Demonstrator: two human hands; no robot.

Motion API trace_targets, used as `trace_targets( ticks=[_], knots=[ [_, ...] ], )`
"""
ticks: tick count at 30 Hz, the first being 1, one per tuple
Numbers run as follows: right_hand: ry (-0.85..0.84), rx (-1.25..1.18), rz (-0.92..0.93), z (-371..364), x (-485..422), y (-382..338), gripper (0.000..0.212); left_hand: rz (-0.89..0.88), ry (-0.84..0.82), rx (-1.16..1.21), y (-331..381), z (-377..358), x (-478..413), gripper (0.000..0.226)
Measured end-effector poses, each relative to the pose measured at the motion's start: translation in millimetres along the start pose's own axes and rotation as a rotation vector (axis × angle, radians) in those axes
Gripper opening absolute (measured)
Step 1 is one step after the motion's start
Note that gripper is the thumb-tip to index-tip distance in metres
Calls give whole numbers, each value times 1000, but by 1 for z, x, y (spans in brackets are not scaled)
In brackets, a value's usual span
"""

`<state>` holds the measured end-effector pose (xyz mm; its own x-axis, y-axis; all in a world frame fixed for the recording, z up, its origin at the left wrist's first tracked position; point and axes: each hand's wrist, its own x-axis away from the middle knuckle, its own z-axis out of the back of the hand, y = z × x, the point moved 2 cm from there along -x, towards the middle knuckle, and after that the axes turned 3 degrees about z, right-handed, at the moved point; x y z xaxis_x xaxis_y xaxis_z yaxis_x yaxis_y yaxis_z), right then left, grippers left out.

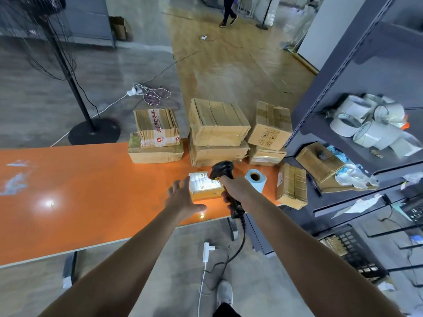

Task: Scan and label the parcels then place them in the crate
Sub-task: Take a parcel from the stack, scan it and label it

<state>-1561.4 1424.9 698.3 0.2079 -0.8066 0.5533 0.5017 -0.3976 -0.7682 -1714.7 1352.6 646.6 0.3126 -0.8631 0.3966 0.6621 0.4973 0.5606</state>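
Observation:
A small parcel with a white label lies on the orange table, lit by the scanner's light. My right hand grips a black barcode scanner, whose head points down over the parcel. My left hand hovers with fingers spread just left of the parcel, its fingertips at the parcel's edge. A blue-cored label roll stands right of the scanner. Several taped cardboard parcels are stacked at the table's far edge. A black crate holding a parcel sits on the floor at the right.
A dark metal shelf at the right holds tape rolls, a parcel and crumpled paper. One parcel stands on edge at the table's right end. A fan stand, power strips and cables lie on the floor. A person walks far behind.

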Motion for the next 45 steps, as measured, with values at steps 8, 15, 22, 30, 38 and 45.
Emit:
trace_targets(
  ticks=[8, 15, 22, 30, 38, 45],
  knots=[
    [-43, -7, -10, 23, -49, 14, 18, 58, 46, 0, 20, -7, -31, 107],
    [-55, 128, 57, 42, -114, 37, 14, 144, 76, -48, 45, -26, -53, 111],
    [-62, 320, 65, 42, -160, 55, 14, 207, 134, -52, 60, -39, -64, 109],
    [-100, 445, 98, 45, -175, 63, 24, 199, 166, -33, 72, -46, -71, 106],
    [46, 557, 299, 79, -169, 56, 21, 162, 155, -18, 99, -56, -82, 106],
    [128, 1059, 277, 105, -180, 58, 42, 146, 181, 59, 127, -57, -83, 103]
  ],
)
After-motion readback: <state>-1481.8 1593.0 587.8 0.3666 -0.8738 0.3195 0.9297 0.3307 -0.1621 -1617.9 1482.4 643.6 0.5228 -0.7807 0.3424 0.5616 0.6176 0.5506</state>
